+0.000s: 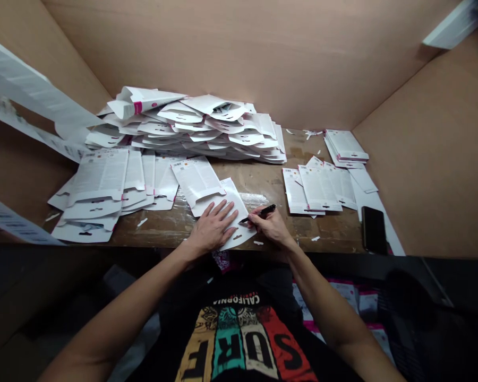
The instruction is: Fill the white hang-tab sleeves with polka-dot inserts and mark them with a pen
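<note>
The pen [267, 210] is black, the paper pouch [242, 233] under its tip white. Beyond the pen, the heaped pouches [207, 127] are white with touches of magenta, the wall [231, 53] tan. The worktop [167, 231] around the pen is brown. Below the pen, the black shirt [242, 345] bears yellow, teal, cream and red panels.

Tan panel walls [242, 53] on three sides, brown tabletop [165, 228], dim light below

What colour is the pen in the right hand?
Black; the pen in the right hand shows best in the head view.
</note>
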`<state>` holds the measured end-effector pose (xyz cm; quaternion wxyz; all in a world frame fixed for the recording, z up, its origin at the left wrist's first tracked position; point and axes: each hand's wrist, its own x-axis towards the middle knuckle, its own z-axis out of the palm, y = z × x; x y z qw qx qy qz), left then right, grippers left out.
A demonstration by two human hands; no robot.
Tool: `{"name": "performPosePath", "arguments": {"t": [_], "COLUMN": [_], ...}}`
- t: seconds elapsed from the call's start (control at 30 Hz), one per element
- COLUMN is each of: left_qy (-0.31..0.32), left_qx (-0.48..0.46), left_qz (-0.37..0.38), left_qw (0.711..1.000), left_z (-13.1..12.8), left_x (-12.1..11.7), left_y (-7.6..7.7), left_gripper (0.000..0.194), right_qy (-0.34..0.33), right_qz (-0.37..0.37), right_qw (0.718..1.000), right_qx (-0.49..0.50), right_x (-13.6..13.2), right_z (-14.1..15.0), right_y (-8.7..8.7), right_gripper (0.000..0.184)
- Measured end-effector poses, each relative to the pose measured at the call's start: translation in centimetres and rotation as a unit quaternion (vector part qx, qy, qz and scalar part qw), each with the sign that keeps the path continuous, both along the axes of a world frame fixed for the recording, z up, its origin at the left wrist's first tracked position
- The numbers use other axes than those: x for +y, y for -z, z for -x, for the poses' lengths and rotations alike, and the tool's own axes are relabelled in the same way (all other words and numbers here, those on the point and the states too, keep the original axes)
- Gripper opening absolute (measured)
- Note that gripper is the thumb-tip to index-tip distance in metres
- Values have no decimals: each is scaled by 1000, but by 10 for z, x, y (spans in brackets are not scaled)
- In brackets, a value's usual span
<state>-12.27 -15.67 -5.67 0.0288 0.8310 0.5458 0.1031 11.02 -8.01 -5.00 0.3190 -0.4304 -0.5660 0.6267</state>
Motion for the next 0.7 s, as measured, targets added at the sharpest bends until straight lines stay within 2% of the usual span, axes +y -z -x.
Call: {"name": "performPosePath", "arguments": {"t": [0.07, 0.2, 0.23, 0.3, 0.37, 0.43, 0.47, 0.53, 0.6, 0.7], "left_qy": [1, 5, 7, 12, 3, -15, -21, -23, -19, -13], "left_qx": [2, -3, -8, -20, -35, -45, -46, -47, -56, -74], "left_qz": [-3, -16, -22, -33, -42, -46, -46, -38, -30, -12], "left_qw": [1000, 1000, 1000, 999, 998, 998, 998, 998, 998, 997], "left_z": [1, 1, 1, 0, -1, -2, -2, -2, 0, 4], "left_x": [0, -1, -2, -4, -6, -8, -9, -10, -12, -19], "left_y": [0, 1, 1, 0, -1, -1, -1, -1, 0, -1], "left_gripper": [53, 53, 53, 52, 47, 39, 35, 31, 34, 62], "right_qy": [-13, 42, 21, -74, -163, -214, -229, -252, -273, -354], "right_qz": [22, 41, 22, -67, -203, -311, -340, -365, -374, -339], "right_qw": [1000, 996, 998, 994, 950, 882, 852, 809, 791, 815], "right_qx": [12, 61, 47, -40, -170, -283, -327, -387, -399, -310], "right_x": [4, 12, 13, 13, 11, 7, 5, 1, -3, -7], "right_z": [-1, -10, -11, -9, -1, 9, 13, 18, 14, -4], "right_y": [1, -1, -3, -8, -12, -15, -16, -18, -22, -31], "right_gripper": [45, 42, 40, 31, 19, 13, 13, 17, 17, 17]}}
